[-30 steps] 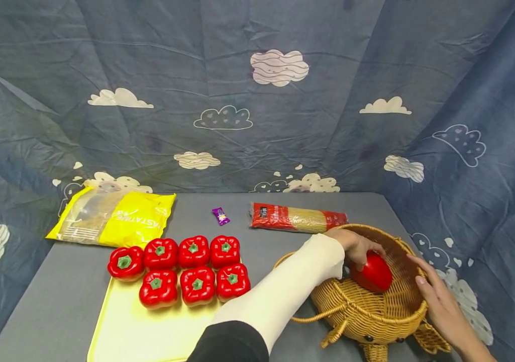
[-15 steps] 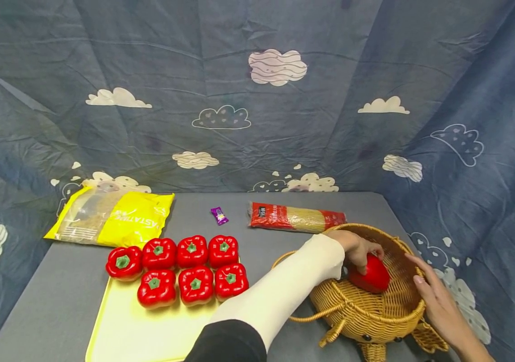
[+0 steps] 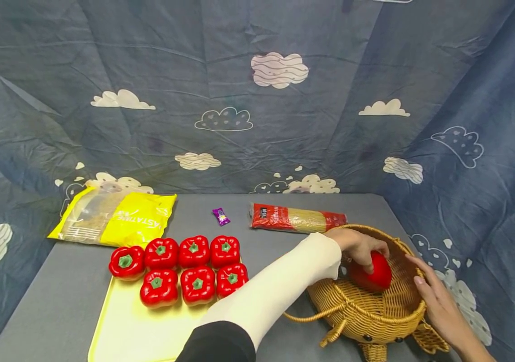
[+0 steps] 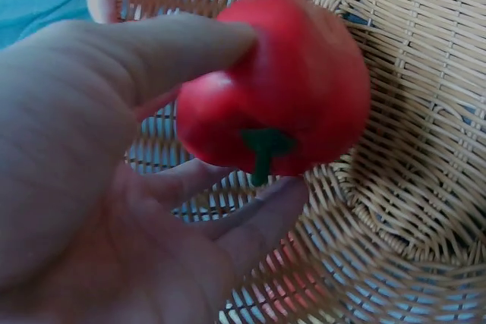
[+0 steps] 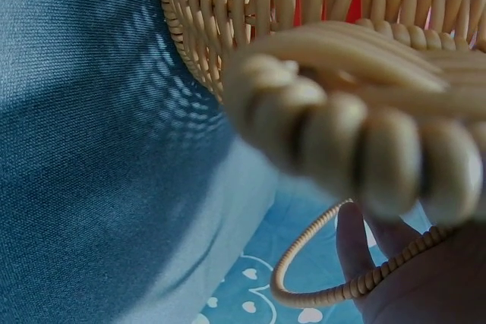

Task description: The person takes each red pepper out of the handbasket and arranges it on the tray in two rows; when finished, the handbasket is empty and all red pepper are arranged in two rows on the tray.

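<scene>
Inside the tan wicker basket (image 3: 366, 315), my left hand (image 3: 360, 246) grips a red bell pepper (image 3: 378, 277). In the left wrist view the thumb presses one side of the pepper (image 4: 304, 81), with fingers under its green-stemmed end. The woven basket bottom (image 4: 425, 58) lies behind it. My right hand (image 3: 442, 304) rests against the basket's right side, its fingers straight and tips at the rim. In the right wrist view that hand (image 5: 425, 282) sits behind a wicker handle (image 5: 304, 294), below a blurred woven piece (image 5: 357, 142); some of its fingers are hidden.
Several red bell peppers (image 3: 197, 285) stand in two rows on a yellow tray (image 3: 130, 332) at the left. Behind them lies a yellow bag (image 3: 141, 216). A small purple packet (image 3: 221, 216) and a red noodle pack (image 3: 300, 218) lie farther back, before a cloud-print curtain (image 3: 225, 65).
My left forearm has shifted slightly left, and the left hand has turned a little with the pepper inside the basket. My right hand stays at the rim.
</scene>
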Demonstrator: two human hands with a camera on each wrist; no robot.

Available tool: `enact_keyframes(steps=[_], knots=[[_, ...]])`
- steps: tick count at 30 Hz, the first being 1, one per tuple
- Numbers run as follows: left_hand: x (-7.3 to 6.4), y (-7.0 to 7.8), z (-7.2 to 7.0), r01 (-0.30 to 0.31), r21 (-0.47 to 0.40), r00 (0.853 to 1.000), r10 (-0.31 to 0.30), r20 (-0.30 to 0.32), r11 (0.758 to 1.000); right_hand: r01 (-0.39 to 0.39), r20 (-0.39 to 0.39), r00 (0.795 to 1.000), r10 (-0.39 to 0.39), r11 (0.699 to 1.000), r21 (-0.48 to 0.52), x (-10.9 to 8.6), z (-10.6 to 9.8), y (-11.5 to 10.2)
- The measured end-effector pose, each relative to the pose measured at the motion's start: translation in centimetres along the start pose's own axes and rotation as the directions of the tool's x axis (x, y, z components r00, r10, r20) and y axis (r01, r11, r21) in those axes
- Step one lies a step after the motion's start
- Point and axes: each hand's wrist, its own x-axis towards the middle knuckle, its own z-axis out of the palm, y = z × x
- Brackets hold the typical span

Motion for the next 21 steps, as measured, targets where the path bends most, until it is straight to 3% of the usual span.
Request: enact_keyframes(steps=[6,12,17,21], knots=[[-1.1,-0.8,-0.3,-0.093,-0.009,0.993,0.092,-0.074,0.996,0.002,0.006,1.000,-0.002,1.000,-0.006,0.1,0.0,0.1],[-3.2,-0.8,-0.7,-0.170,0.009,0.972,0.169,-0.164,0.985,0.005,0.012,1.000,-0.005,1.000,0.000,0.2,0.1,0.3],[-5.8,-0.3,-1.0,-0.233,0.022,0.948,0.232,-0.219,0.972,0.016,0.001,1.000,-0.016,1.000,0.000,0.0,0.1,0.6],[-8.7,-0.3,-1.1,-0.337,0.051,0.907,0.339,-0.250,0.940,0.027,0.003,1.000,-0.027,1.000,0.003,0.2,0.1,0.6]])
